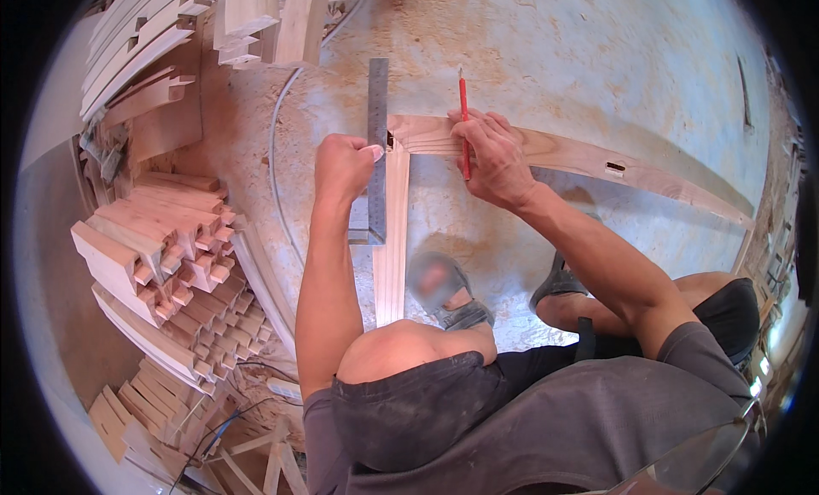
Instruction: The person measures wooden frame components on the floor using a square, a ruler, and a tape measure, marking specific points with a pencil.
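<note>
Head view: you look down at a corner of pale, pinkish wood between your bare feet and hands. A long, gently curved board (559, 150) runs rightward, its grain streaked, with an oblong slot (615, 167) cut toward its far half. A straighter, narrower wood piece (392, 256) runs from its left end back toward you; whether the two are joined, you cannot tell.

Your left hand (345, 167) is closed, gripping a grey metal square (377, 94) with thumb on its marked blade, which stands along the narrow piece's left edge. Your right hand (495, 158) is curled around a slim red pencil (463, 94), tip pointing away from you, with its fingers over the curved board.

The board should feel stiff and fairly light for its length, awkward at its far end; take hold near mid-length, clear of the slot, whose thin walls could chip. The square is likely rigid and a bit slick: pinch its blade flat. The pencil is light and could snap; hold it low, near the tip.
</note>
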Motion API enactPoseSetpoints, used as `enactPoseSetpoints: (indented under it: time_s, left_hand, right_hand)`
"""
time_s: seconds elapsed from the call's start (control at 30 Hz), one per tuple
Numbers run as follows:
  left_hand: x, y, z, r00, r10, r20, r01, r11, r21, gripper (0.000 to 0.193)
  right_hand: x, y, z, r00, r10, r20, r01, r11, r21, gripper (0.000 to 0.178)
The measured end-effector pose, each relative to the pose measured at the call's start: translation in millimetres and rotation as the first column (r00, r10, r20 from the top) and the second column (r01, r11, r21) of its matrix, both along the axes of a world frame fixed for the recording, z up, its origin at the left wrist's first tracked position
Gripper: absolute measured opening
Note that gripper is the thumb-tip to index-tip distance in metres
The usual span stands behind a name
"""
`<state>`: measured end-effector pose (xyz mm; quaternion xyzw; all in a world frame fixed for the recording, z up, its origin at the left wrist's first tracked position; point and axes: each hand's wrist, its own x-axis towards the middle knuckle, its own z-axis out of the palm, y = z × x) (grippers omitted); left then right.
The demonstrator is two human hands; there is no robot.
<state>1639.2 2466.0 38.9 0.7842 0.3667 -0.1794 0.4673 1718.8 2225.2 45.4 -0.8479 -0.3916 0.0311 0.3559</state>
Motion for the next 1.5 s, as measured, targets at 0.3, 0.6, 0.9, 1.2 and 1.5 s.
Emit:
enactPoseSetpoints:
  time_s: [0.3,0.6,0.9,1.2,1.5]
  left_hand:
    - [3.0,-1.6,4.5,0.999,0.018,-0.038,-0.017,1.000,0.009,0.026]
    - [3.1,2.9,0.5,0.995,-0.082,-0.050,0.084,0.995,0.052,0.019]
    - [0.2,3.9,-6.1,0.999,-0.051,-0.007,0.051,0.998,0.037,0.022]
    - [2.9,3.1,-1.0,0.991,-0.130,-0.019,0.131,0.988,0.078,0.021]
    - [-1.1,4.9,-7.1,0.991,-0.130,0.013,0.128,0.987,0.098,0.022]
  right_hand:
    - [-18.4,13.9,27.1,0.932,0.135,-0.335,-0.058,0.972,0.229,0.023]
    - [-30.0,44.1,26.9,0.847,0.065,-0.528,0.092,0.960,0.266,0.015]
    - [-37.4,56.4,26.2,0.842,0.009,-0.539,0.130,0.967,0.219,0.013]
    - [-35.4,62.2,31.3,0.826,-0.078,-0.558,0.245,0.942,0.231,0.010]
    - [-47.7,52.2,35.7,0.798,-0.026,-0.602,0.157,0.974,0.166,0.010]
